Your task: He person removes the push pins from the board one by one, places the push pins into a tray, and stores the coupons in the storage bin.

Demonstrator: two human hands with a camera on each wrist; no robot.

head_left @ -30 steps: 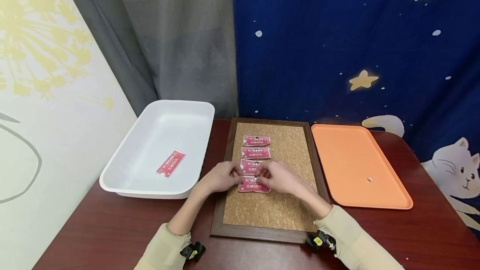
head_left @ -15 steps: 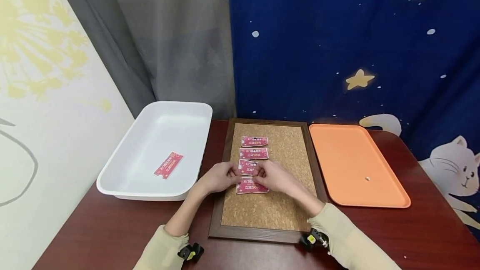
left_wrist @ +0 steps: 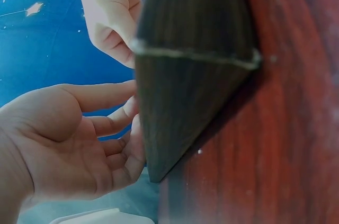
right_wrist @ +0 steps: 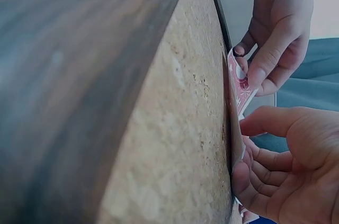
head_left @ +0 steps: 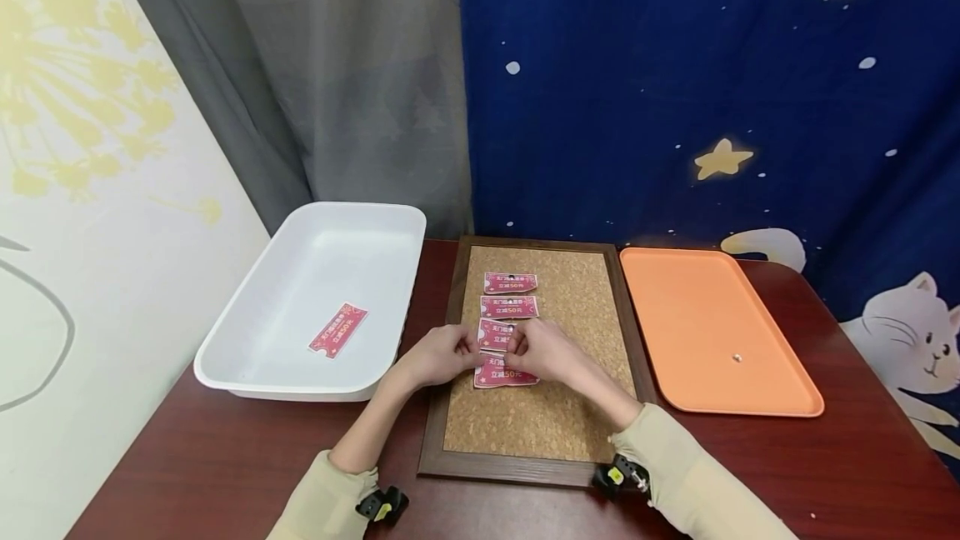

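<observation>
A framed cork board (head_left: 551,407) lies on the table with several pink coupons in a column on it. My left hand (head_left: 438,355) pinches the left end of the lowest coupon (head_left: 504,373) between thumb and finger; the right wrist view shows this corner (right_wrist: 243,75) lifted off the cork. At the same coupon's upper edge, the thumb and fingers of my right hand (head_left: 542,350) are curled together; a silvery thumbtack showed there a second ago and is now hidden by the fingertips. Dark tack heads mark the coupons above, such as the top coupon (head_left: 511,283).
To the left stands a white basin (head_left: 330,244) with one loose coupon (head_left: 338,330) inside. An orange tray (head_left: 697,307) on the right carries a small silver thumbtack (head_left: 737,358). Curtains hang behind the table (head_left: 225,457).
The silvery tack seen at my right fingertips is now covered by them. My right wrist has shifted slightly left and in closer. The left hand keeps its hold on the coupon.
</observation>
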